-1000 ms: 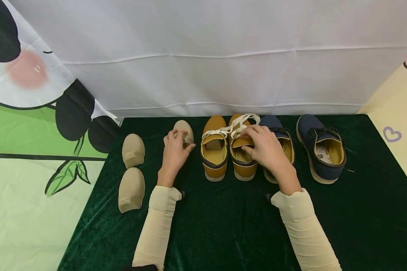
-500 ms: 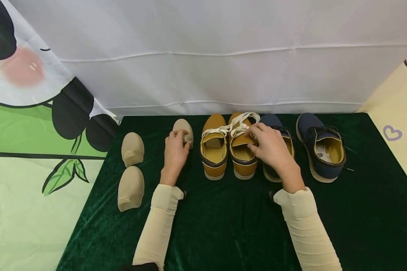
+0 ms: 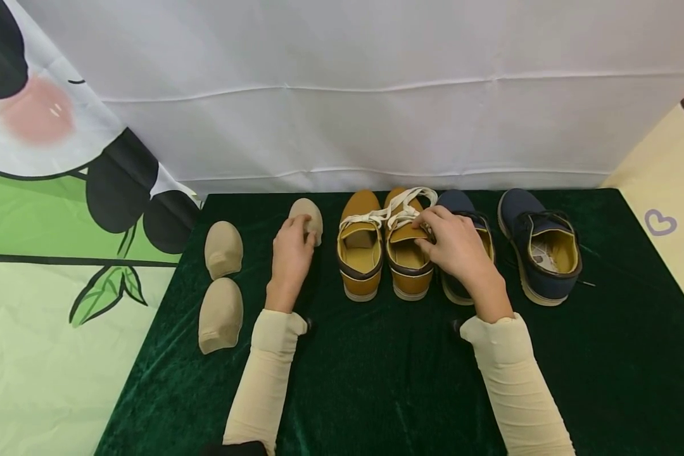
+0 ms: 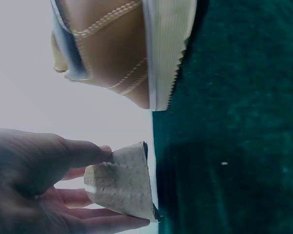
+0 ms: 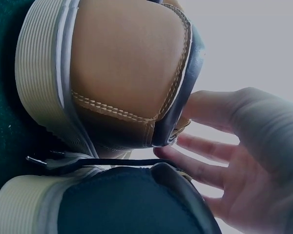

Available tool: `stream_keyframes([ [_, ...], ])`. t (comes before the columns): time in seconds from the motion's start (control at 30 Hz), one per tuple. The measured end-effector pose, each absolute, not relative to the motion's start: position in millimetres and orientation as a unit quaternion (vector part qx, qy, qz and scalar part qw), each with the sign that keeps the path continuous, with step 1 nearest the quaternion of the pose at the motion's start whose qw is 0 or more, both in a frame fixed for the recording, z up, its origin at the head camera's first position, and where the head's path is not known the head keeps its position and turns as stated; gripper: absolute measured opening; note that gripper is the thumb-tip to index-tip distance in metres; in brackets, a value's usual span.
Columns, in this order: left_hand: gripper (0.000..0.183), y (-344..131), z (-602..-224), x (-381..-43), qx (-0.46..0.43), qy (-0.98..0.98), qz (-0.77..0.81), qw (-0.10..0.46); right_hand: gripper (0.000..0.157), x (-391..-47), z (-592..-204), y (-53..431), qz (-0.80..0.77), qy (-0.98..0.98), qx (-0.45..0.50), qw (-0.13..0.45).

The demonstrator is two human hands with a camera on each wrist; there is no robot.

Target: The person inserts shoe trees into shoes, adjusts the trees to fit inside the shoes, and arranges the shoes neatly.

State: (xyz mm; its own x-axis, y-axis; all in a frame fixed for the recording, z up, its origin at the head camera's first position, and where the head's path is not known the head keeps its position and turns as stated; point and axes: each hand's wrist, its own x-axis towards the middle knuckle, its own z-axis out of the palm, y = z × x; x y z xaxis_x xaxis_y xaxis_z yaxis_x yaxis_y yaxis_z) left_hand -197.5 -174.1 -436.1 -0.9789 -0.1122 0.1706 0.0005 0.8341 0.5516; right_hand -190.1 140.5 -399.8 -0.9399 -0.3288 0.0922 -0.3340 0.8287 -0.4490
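While two beige forms [image 3: 221, 315] lie on your left, your right hand [image 3: 458, 246] has its fingers at the opening of a tan shoe [image 3: 411, 280], grip unclear; your left hand's [image 3: 291, 254] fingers pinch a third form [image 3: 309, 211] near the far edge of the green worktop [image 3: 376, 367].

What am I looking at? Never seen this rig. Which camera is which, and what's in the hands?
There is no machine: a person works bare-handed. The wide picture comes from a camera worn on the head, looking forward and down; the two close-ups come from cameras worn on each wrist. On the green cloth are a pair of tan shoes, a pair of navy shoes and, at the left, two loose beige blocks. The left hand holds a third beige block between thumb and fingers. The right hand has its fingers at the opening of the right tan shoe; whether it grips anything is unclear.
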Motion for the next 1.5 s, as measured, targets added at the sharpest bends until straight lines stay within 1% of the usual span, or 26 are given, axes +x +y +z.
stream_keyframes([
  [0.37, 0.035, -165, -407, -184, -0.002, -0.948, -0.289, 0.131, 0.030, -190, -400, 142, 0.234, -0.958, 0.166, 0.011],
  [0.73, 0.035, -151, -373, -163, -0.019, -0.943, -0.300, 0.145, 0.026, -191, -399, 140, 0.235, -0.954, 0.179, 0.046],
  [0.93, 0.035, -142, -358, -148, -0.033, -0.942, -0.304, 0.138, 0.025, -192, -401, 139, 0.237, -0.952, 0.187, 0.058],
  [1.23, 0.034, -122, -346, -135, -0.073, -0.942, -0.299, 0.137, 0.022, -191, -404, 142, 0.254, -0.941, 0.202, 0.094],
  [1.5, 0.036, -109, -344, -121, -0.106, -0.936, -0.307, 0.136, 0.020, -192, -407, 141, 0.272, -0.935, 0.192, 0.118],
])
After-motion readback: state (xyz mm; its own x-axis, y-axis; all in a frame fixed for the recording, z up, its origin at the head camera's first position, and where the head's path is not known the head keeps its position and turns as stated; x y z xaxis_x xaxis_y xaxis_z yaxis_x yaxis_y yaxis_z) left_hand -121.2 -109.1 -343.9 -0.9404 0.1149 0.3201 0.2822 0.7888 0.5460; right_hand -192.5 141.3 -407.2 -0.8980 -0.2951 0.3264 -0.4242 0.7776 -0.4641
